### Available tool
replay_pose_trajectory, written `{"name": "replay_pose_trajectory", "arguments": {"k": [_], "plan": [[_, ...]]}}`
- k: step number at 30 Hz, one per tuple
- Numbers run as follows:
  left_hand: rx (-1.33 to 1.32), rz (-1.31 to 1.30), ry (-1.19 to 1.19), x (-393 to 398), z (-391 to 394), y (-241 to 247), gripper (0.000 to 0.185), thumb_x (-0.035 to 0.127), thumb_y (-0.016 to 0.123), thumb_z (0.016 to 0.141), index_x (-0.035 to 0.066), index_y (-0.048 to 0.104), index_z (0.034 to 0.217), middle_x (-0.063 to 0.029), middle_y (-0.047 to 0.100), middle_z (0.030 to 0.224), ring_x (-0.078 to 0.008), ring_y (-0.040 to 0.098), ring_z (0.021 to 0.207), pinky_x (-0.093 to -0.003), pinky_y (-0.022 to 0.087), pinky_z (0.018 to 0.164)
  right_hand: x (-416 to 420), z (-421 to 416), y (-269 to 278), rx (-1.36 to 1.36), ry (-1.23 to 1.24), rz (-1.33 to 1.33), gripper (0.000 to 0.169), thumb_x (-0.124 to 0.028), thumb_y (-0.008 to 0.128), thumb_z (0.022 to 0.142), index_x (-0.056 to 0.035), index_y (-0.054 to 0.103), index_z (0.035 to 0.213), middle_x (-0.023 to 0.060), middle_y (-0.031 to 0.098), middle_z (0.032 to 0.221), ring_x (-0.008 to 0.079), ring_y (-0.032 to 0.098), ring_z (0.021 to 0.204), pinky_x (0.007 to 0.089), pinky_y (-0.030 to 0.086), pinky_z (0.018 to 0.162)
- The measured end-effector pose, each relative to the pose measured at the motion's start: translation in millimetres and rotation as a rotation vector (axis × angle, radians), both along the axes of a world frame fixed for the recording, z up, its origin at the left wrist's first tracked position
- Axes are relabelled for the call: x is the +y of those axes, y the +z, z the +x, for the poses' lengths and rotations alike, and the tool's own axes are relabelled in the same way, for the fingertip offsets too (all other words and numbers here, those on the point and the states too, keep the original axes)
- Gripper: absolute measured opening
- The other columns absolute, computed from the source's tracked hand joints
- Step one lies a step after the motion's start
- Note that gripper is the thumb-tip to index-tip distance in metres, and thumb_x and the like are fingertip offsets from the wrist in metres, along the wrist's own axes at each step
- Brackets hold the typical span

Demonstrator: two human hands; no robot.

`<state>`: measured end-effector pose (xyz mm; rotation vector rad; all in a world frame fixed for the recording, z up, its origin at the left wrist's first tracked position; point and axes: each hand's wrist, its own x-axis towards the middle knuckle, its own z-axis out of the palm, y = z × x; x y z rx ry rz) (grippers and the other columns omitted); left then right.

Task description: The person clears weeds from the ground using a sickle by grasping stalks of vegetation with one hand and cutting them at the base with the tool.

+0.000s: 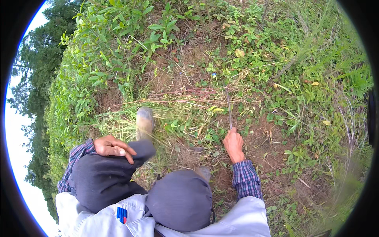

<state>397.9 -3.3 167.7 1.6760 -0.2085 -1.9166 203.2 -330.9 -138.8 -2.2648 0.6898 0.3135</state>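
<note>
My right hand [234, 143] is closed around the end of a narrow dark hand tool, and the grip is hidden in my fist. Its thin, slightly curved blade [229, 109], like a sickle's, points away from me, low over the weeds. The far tip is lost among the stems. Pulled or cut reddish stems [189, 96] lie across the ground to the left of the blade. My left hand [115, 148] rests on my left knee in dark trousers [100, 174], fingers loosely spread and holding nothing.
Leafy green bushes [97, 68] rise on the left. Low creeping weeds [254, 44] and tall grass [352, 68] cover the right side. Bare reddish soil [189, 56] shows between plants. My left shoe [145, 120] stands beside loose pale grass [118, 127].
</note>
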Motion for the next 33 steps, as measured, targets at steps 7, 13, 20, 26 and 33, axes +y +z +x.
{"name": "replay_pose_trajectory", "arguments": {"k": [7,13,20,26,33], "plan": [[-0.095,0.029,-0.293,-63,29,-10,0.037,0.021,0.049,0.095,-0.002,0.053,0.124,-0.0072,0.066,0.11,-0.0142,0.057,0.107,-0.0273,0.041,0.095,32,-22,29,-0.04,-0.061,0.137,0.018,-0.011,0.046,0.091,0.0061,0.045,0.087,0.0281,0.056,0.062,0.0447,0.058,0.059,0.052,0.043,0.051],[0.127,0.129,-0.154,-79,49,-93,0.036,0.02,0.049,0.096,-0.001,0.054,0.124,-0.0075,0.066,0.11,-0.015,0.057,0.107,-0.0284,0.042,0.095,106,-198,79,0.118,-0.249,0.536,0.019,-0.01,0.048,0.093,0.0036,0.042,0.082,0.0213,0.049,0.052,0.0356,0.049,0.041,0.0436,0.034,0.039],[-0.317,-0.053,-0.368,-105,78,-150,0.048,0.036,0.058,0.089,0.003,0.055,0.123,-0.0122,0.065,0.11,-0.022,0.061,0.104,-0.0358,0.047,0.091,138,-207,57,0.163,-0.345,0.294,0.03,-0.028,0.047,0.095,0.0014,0.048,0.094,0.0192,0.05,0.063,0.0309,0.045,0.05,0.0435,0.035,0.048],[-0.97,-0.141,-0.679,-142,112,-177,0.044,0.027,0.054,0.088,0.003,0.05,0.125,-0.0142,0.056,0.123,-0.029,0.052,0.115,-0.0395,0.041,0.098,140,-115,45,0.103,-0.844,0.449,0.039,-0.037,0.042,0.097,0.0006,0.05,0.098,0.0118,0.043,0.063,0.0222,0.038,0.054,0.0414,0.032,0.051],[-1.658,-0.051,-1.055,-178,210,-275,0.056,0.023,0.058,0.086,0.002,0.037,0.134,-0.0167,0.036,0.14,-0.0325,0.032,0.13,-0.0476,0.028,0.105,158,-107,56,0.081,-0.853,0.323,0.037,-0.037,0.044,0.097,-0.0009,0.051,0.091,0.0086,0.04,0.061,0.0191,0.034,0.051,0.0389,0.03,0.049]]}}
